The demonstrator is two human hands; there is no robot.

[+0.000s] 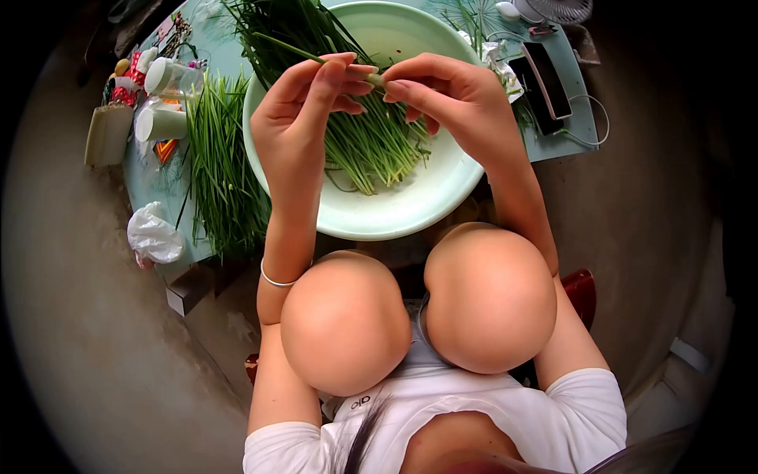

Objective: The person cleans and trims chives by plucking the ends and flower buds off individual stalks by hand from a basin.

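Observation:
Above a pale green basin (379, 225), my left hand (296, 107) pinches a single garlic chive stalk (290, 49) between thumb and fingers. Its whitish lower end points to the right. My right hand (466, 103) closes thumb and forefinger on that end, so the two hands meet fingertip to fingertip over the basin. Below them, a bunch of garlic chives (367, 154) lies in the basin, its cut ends toward me and its dark leaves spilling over the far rim. Left of the basin, a second pile of chives (225, 170) rests on the table.
Two clear cups (162, 122) stand on the table's (150, 186) left side, near a crumpled white plastic bag (154, 235). At the right lie a phone (546, 79) with a white cable and a small fan (562, 8). My raised knees (489, 296) are close to the basin's near rim.

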